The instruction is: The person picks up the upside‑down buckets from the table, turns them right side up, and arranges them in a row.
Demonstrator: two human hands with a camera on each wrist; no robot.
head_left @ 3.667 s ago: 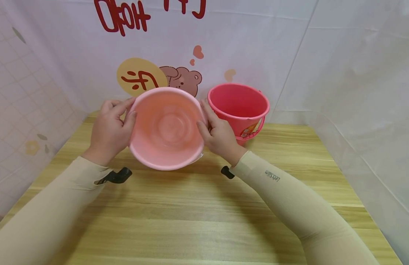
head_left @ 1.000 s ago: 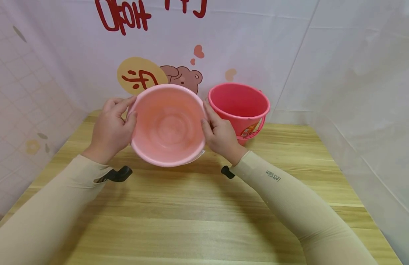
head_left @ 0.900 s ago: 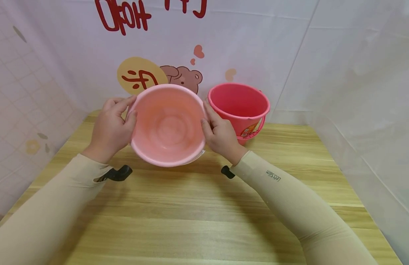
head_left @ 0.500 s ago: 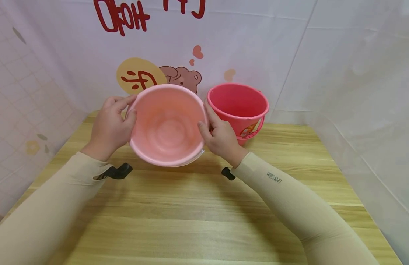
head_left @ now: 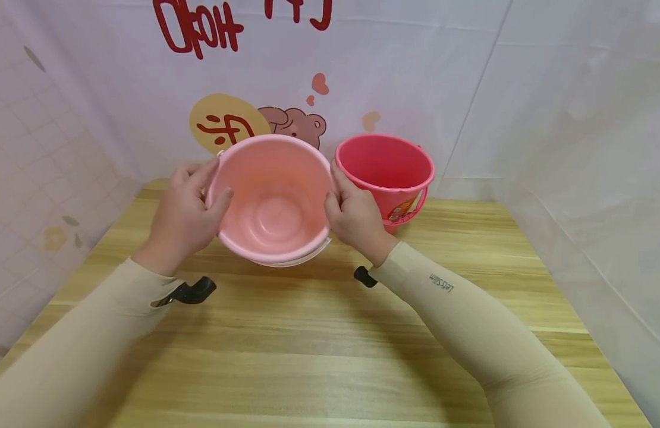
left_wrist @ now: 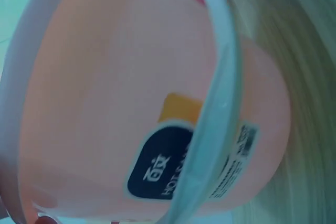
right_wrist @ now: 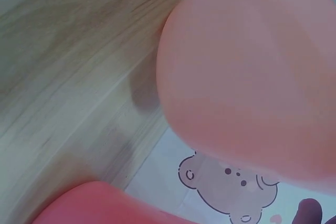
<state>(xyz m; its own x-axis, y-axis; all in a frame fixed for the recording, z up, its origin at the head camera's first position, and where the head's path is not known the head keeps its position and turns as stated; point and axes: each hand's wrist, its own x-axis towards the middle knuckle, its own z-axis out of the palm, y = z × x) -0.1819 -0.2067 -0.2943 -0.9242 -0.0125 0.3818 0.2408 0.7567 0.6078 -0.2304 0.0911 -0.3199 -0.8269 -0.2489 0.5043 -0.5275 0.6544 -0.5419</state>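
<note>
A light pink bucket (head_left: pixel 276 196) is tilted with its mouth toward me in the head view. My left hand (head_left: pixel 185 214) grips its left rim, thumb over the inside edge. On the opposite side, my right hand (head_left: pixel 357 217) holds the rim with the thumb inside and fingers behind. The left wrist view shows the bucket's outer wall, a white handle (left_wrist: pixel 223 77) hanging across it and a dark label (left_wrist: pixel 160 163). In the right wrist view the smooth outer wall (right_wrist: pixel 247 77) fills the upper right, and one fingertip (right_wrist: pixel 308 212) shows at the lower right corner.
A deeper pink bucket (head_left: pixel 386 163) stands upright at the back of the wooden table (head_left: pixel 308 356), right behind my right hand. Its handle (head_left: pixel 422 205) hangs at its right side. A white printed sheet (head_left: pixel 415 59) covers the wall behind, and pale walls flank both sides.
The light pink bucket has tipped a little more upright, showing more of its front outer wall below the rim. My left hand has shifted slightly down and right, uncovering a white handle joint.
</note>
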